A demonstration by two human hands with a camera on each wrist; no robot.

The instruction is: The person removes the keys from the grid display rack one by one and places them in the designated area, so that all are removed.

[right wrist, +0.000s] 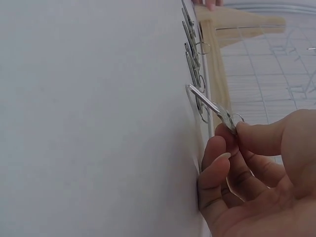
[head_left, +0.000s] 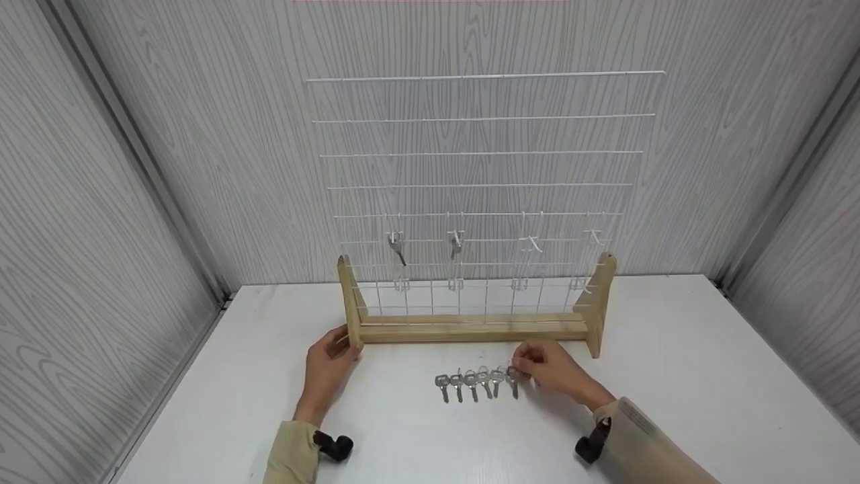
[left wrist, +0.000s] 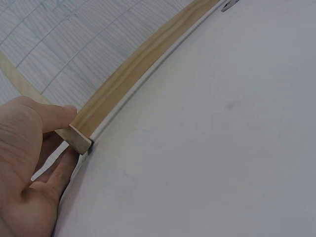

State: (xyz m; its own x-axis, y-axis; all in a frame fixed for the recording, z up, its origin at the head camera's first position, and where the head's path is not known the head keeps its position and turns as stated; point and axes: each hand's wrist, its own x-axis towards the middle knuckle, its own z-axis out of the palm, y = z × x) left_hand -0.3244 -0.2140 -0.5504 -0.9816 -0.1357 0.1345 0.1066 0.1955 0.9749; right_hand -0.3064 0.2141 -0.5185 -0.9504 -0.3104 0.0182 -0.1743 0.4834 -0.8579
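Note:
My right hand [head_left: 547, 366] pinches a silver key [head_left: 514, 384] by its head, at the right end of a row of keys. In the right wrist view this key [right wrist: 210, 103] is tilted, its head and small ring between thumb and index finger. Several other keys [head_left: 471, 383] with rings lie side by side on the white table [head_left: 430, 444]. My left hand [head_left: 329, 363] grips the front end of the left wooden foot [head_left: 351, 296] of a white wire rack; in the left wrist view the thumb lies over that foot [left wrist: 79, 138], other fingers below.
The wire grid [head_left: 484, 185] stands upright between two wooden feet, joined by a wooden bar [head_left: 470, 333]. One key [head_left: 398, 249] hangs on the upper left hook, another [head_left: 456, 245] on the hook beside it. More white hooks [head_left: 532, 243] sit rightward and in a lower row. Wood-grain panels [head_left: 134, 202] enclose the table.

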